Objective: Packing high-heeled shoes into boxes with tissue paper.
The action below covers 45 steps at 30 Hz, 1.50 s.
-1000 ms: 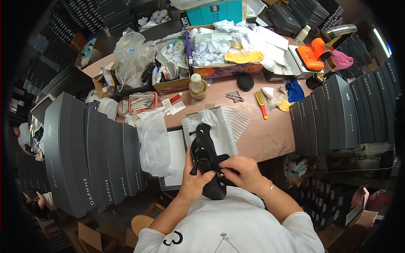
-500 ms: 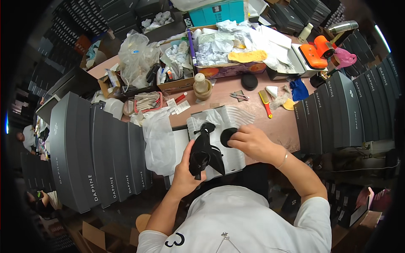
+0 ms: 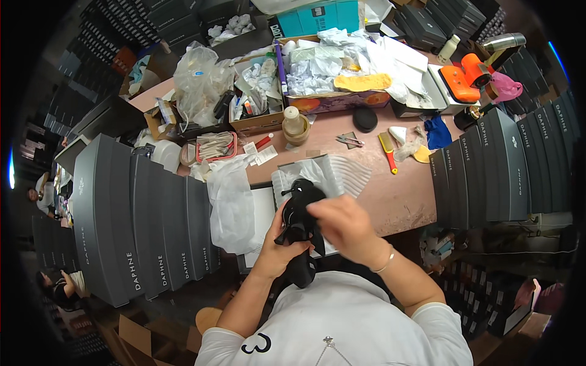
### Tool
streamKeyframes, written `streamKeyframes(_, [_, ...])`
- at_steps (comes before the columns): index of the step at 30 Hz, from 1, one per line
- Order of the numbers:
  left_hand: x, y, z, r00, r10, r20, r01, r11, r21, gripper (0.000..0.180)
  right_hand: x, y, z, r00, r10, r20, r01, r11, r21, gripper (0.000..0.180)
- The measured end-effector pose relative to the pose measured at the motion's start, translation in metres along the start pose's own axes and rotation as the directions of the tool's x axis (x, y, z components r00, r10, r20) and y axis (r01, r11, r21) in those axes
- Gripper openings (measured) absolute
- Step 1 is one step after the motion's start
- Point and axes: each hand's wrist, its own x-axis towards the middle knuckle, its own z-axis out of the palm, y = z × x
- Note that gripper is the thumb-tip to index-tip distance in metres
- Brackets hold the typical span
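My left hand (image 3: 274, 249) grips a glossy black shoe (image 3: 294, 221) and tilts it above an open shoe box lined with white wrapping (image 3: 281, 180). One dark end of the shoe hangs below my fingers. My right hand (image 3: 349, 230), blurred by motion, is closed at the shoe's upper right side. By its fingertips a round black pad (image 3: 312, 194) lies against the shoe; the two blacks merge, so its edge is hard to make out. White tissue paper (image 3: 229, 210) spills over the box's left side.
Stacks of dark grey shoe boxes stand left (image 3: 104, 219) and right (image 3: 500, 165). Behind the box are a bottle (image 3: 295, 127), a pair of snips (image 3: 350, 140), a black disc (image 3: 364, 119) and a red-yellow brush (image 3: 388, 152). A carton of crumpled paper (image 3: 339, 102) sits farther back.
My right hand has moved left with the black pad, from beside the shoe onto it. The shoe has turned in my left hand, and one end now points down towards me.
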Motion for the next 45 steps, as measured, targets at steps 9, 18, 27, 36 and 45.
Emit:
streamKeyframes(9, [0.023,-0.016,-0.001,0.999,-0.013,-0.031,0.013,1.000,0.008,0.095,-0.046,0.023,0.010,0.969,0.171,0.176,-0.196,0.971,0.138,0.028])
streamKeyframes(18, [0.026,0.006,0.004,0.997,0.056,-0.043,-0.059,0.996,-0.064,0.090,-0.133,0.228,-0.020,0.816,0.572,-0.078,-0.564,0.760,-0.323,0.030])
streamKeyframes(27, [0.014,0.001,0.005,0.995,-0.078,-0.068,0.066,0.984,-0.167,0.084,-0.012,0.058,-0.001,0.869,0.418,0.264,-0.490,0.800,0.347,0.051])
streamKeyframes(36, [0.002,-0.004,0.001,0.998,0.054,0.014,-0.053,0.996,-0.072,0.078,-0.009,0.014,0.043,0.883,0.445,0.147,-0.458,0.752,0.473,0.036])
streamKeyframes(45, [-0.009,-0.002,-0.010,0.997,-0.007,0.071,0.015,0.995,-0.102,0.082,-0.029,-0.002,0.050,0.652,0.758,0.005,-0.519,0.442,0.732,0.017])
